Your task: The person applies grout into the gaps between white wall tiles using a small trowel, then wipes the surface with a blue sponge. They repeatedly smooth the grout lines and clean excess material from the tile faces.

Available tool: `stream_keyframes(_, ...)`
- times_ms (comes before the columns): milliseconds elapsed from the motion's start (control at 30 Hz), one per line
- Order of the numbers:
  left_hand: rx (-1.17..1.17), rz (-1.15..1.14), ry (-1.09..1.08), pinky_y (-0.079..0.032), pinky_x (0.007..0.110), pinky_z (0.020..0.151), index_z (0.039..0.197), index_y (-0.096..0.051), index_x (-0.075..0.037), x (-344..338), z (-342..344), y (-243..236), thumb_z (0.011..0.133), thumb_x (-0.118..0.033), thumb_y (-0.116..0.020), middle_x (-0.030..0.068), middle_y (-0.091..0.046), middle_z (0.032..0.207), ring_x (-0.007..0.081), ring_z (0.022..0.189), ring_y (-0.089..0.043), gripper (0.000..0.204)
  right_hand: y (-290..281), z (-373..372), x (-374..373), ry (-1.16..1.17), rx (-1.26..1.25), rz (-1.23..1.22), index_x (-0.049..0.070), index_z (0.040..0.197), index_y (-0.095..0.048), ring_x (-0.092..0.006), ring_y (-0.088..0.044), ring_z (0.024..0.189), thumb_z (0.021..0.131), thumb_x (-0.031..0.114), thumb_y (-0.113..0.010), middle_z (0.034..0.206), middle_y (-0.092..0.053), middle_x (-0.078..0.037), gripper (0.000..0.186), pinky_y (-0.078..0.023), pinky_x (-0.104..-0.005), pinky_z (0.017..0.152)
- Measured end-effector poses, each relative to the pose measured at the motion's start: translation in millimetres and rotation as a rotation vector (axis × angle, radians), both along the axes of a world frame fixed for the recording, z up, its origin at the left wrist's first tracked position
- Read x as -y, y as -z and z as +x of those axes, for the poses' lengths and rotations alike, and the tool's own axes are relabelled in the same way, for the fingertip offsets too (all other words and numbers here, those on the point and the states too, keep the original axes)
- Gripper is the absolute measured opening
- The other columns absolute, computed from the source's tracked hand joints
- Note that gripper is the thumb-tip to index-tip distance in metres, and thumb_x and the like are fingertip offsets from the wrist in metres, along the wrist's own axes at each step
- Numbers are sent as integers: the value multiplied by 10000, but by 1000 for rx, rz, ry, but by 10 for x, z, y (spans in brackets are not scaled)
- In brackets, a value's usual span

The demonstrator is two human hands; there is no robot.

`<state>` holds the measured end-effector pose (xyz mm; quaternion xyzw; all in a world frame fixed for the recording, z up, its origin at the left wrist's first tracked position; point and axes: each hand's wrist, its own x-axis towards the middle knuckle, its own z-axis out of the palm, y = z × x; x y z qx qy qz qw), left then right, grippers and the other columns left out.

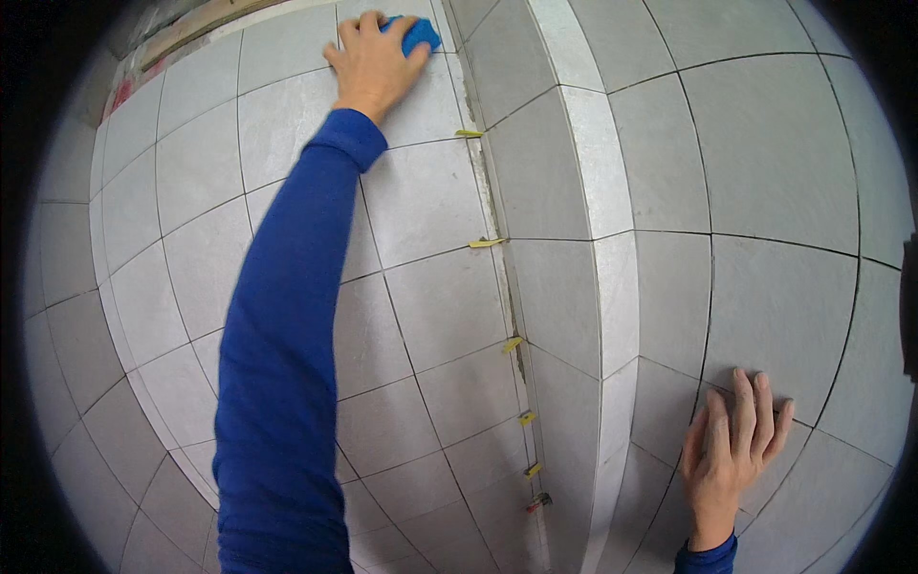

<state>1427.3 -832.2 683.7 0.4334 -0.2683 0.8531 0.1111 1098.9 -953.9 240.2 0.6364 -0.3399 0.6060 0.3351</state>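
At the top of the view, my left hand (376, 65) is stretched far up the light grey tiled wall (426, 191). Its fingers are bent over a blue sponge (421, 36) pressed against the tiles close to the inside corner. The fingers and palm cover part of the sponge. Lower down at the right, my right hand (732, 450) rests with fingers extended on the grey tiles of the neighbouring wall (775, 316), near a joint. Nothing shows in that hand.
Several yellow tile spacers (486, 243) stick out along the corner joint, which has a rough gap. Right of it a pale vertical strip (595, 163) edges a projecting tiled column. A wooden frame piece (196, 33) lies at the upper left.
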Motion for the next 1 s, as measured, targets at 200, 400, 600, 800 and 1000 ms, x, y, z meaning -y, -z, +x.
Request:
stream_keyframes(200,-127,275,251,-521,475,969,1199,-738,-93,325,141,-223,854,-267,-701,186,-617,1248,374,1185,-574,388,-11,-6,-7,-7,-1,-17,188,1084,-729,-272,-465,1440,847,146,-738,1452,-604,-40,241,-217,-541,1281)
stream_keyframes(400,-208,406,31,-552,451,957,994,-778,-19,517,87,-79,879,-205,-680,138,-648,1219,326,1207,-596,240,-29,-9,-17,-11,3,-15,168,1067,-735,-275,-477,1431,846,139,-727,1421,-628,-47,223,-216,-547,1278)
stream_keyframes(600,-251,654,-6,-532,434,955,1058,-788,-24,409,78,14,890,-180,-677,121,-639,1156,315,1129,-613,255,-26,-17,-24,-41,7,8,153,1040,-739,-262,-493,1418,848,119,-725,1408,-640,-52,196,-216,-541,1275)
stream_keyframes(800,-424,898,-17,-510,414,935,1072,-760,31,348,12,-6,892,-158,-671,154,-622,1139,337,1055,-624,276,-39,-26,-41,-54,16,1,156,1023,-741,-264,-493,1419,845,116,-730,1410,-641,-45,182,-223,-527,1276)
stream_keyframes(1000,-517,1123,49,-472,368,999,1122,-754,8,163,32,-113,921,-145,-654,129,-615,1154,296,1107,-607,271,-32,-34,-57,-71,12,32,168,1079,-719,-243,-470,1440,841,97,-726,1439,-620,-24,248,-215,-531,1286)
